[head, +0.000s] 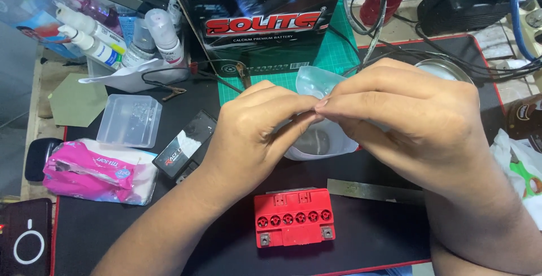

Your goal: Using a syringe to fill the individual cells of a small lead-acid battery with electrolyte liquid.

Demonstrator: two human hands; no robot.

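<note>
My left hand [257, 126] and my right hand [418, 121] meet at the fingertips over a black mat [113, 231]. Together they pinch a small clear plastic bag [316, 84], whose rest hangs below the fingers. What is inside the bag is hidden by my hands. In front of my hands, near the mat's front edge, lies a small red battery [293, 218] with a row of round cell caps on top. A metal ruler [367, 190] lies just right of the battery, partly under my right wrist.
A large black battery box [259, 22] stands behind my hands on a green cutting mat [339, 50]. Left are a clear plastic tray [129, 120], a pink tissue pack [96, 171], a small black box [185, 146], several bottles [90, 27]. Cables and a metal bowl [446, 70] lie at right.
</note>
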